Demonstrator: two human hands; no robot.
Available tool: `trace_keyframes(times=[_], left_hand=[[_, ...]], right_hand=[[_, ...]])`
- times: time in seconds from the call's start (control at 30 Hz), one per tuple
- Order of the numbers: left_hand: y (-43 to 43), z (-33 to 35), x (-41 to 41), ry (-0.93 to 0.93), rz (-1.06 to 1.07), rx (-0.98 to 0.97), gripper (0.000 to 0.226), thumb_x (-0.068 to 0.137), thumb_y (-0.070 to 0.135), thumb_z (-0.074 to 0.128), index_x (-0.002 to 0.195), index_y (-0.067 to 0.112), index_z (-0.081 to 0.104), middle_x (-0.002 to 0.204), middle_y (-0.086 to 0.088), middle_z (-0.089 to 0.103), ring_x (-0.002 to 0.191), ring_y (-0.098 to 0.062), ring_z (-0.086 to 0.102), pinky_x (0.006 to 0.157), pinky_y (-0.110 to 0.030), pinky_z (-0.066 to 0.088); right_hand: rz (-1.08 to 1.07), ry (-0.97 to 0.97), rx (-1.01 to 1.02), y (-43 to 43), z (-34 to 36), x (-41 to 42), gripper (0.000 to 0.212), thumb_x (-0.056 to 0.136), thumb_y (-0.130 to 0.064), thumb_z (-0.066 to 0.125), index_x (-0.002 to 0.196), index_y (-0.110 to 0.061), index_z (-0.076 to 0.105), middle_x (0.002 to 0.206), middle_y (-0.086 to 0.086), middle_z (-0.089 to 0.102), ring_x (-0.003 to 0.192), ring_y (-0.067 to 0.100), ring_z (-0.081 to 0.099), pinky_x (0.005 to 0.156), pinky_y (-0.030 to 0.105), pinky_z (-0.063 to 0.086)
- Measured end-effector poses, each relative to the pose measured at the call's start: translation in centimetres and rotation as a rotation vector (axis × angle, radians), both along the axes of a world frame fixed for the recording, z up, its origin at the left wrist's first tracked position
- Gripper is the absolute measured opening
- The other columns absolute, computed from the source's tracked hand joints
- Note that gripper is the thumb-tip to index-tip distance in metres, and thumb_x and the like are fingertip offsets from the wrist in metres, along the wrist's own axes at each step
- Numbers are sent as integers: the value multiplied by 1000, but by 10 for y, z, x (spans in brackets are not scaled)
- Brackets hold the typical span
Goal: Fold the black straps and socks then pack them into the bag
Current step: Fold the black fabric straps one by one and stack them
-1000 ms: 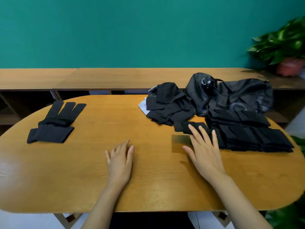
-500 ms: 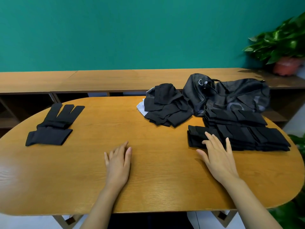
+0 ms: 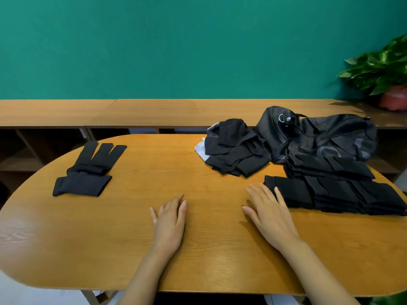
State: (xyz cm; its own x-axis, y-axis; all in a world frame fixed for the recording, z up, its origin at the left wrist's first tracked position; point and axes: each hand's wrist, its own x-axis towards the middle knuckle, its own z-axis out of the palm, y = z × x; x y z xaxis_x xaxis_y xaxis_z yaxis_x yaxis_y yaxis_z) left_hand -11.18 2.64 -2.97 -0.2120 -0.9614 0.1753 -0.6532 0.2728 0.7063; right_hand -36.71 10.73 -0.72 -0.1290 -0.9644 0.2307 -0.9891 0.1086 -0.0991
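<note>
A: How far along is the packing?

B: Folding looks partly done and packing not begun, I'd judge. A double row of folded black fabric pieces lies at the right of the oval orange-brown wooden surface. It sits just in front of the crumpled black fabric bag, outside it.

A: What's unfolded?

B: A loose heap of black fabric sits just left of the bag, over a white scrap. Far left, well apart, several long black pieces lie flat.

A: And the hands?

B: Both lie flat, fingers straight, holding nothing. The left hand is mid-surface. The right hand has its fingertips just beside the folded rows' near corner; I can't tell whether they touch.

A: What's left?

B: Probably the heap and the far-left pieces, then loading everything. The bag's inside is hidden.
</note>
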Motion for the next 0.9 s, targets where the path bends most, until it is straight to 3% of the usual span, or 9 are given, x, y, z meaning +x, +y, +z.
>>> trace_keyframes(times=[0.13, 0.23, 0.33, 0.47, 0.6, 0.77, 0.83, 0.9], left_hand=[[-15, 12, 27, -89, 57, -33, 61, 92, 58, 19, 139, 30, 47, 136, 7, 53, 134, -13, 36, 120, -45, -6], [-39, 13, 61, -219, 136, -51, 54, 99, 52, 25, 142, 26, 45, 142, 4, 47, 138, -17, 32, 119, -48, -5], [-71, 9, 100, -365, 268, -31, 56, 100, 51, 29, 147, 21, 38, 157, -5, 27, 147, -24, 16, 119, -53, -3], [-110, 6, 144, -539, 407, 99, 70, 100, 56, 24, 154, 13, 19, 163, -10, 5, 150, -26, -6, 117, -57, -9], [-107, 2, 140, -578, 350, 66, 70, 99, 59, 20, 152, 15, 29, 159, -4, 24, 148, -20, 14, 117, -53, -10], [-74, 10, 93, -481, 64, -120, 80, 89, 68, 7, 145, 24, 43, 146, 9, 46, 135, -8, 35, 119, -35, 6], [-78, 12, 92, -376, 70, -144, 63, 98, 60, 22, 143, 24, 46, 143, 8, 49, 134, -11, 37, 116, -33, 12], [-93, 10, 107, -364, 198, -164, 53, 101, 50, 32, 144, 22, 45, 149, 1, 43, 139, -19, 32, 116, -39, 15]], right_hand=[[109, -48, 32, -29, 2, 47, 77, 90, -66, 0, 152, -29, 27, 158, -10, 27, 149, 10, 9, 122, 38, 0], [180, -98, 96, -51, 0, 83, 68, 94, -61, 9, 153, -30, 22, 160, -12, 22, 149, 9, 5, 121, 35, -4], [224, -106, 136, -67, -8, 110, 69, 92, -60, 11, 153, -30, 24, 160, -12, 22, 149, 9, 7, 121, 36, -3], [263, -108, 153, -80, -21, 127, 78, 88, -67, 0, 152, -31, 25, 158, -13, 25, 149, 9, 10, 121, 36, -1], [261, -148, 150, -83, -27, 129, 92, 80, -74, -14, 151, -33, 27, 158, -15, 25, 148, 7, 11, 121, 34, -1], [242, -160, 150, -84, -28, 130, 90, 80, -72, -13, 151, -34, 26, 157, -18, 24, 147, 4, 10, 122, 34, -1], [240, -170, 153, -83, -29, 129, 86, 82, -71, -9, 151, -34, 27, 157, -18, 25, 147, 3, 10, 122, 34, 0], [242, -192, 151, -81, -29, 128, 85, 83, -70, -6, 150, -33, 29, 157, -18, 26, 147, 2, 11, 122, 33, 0]])
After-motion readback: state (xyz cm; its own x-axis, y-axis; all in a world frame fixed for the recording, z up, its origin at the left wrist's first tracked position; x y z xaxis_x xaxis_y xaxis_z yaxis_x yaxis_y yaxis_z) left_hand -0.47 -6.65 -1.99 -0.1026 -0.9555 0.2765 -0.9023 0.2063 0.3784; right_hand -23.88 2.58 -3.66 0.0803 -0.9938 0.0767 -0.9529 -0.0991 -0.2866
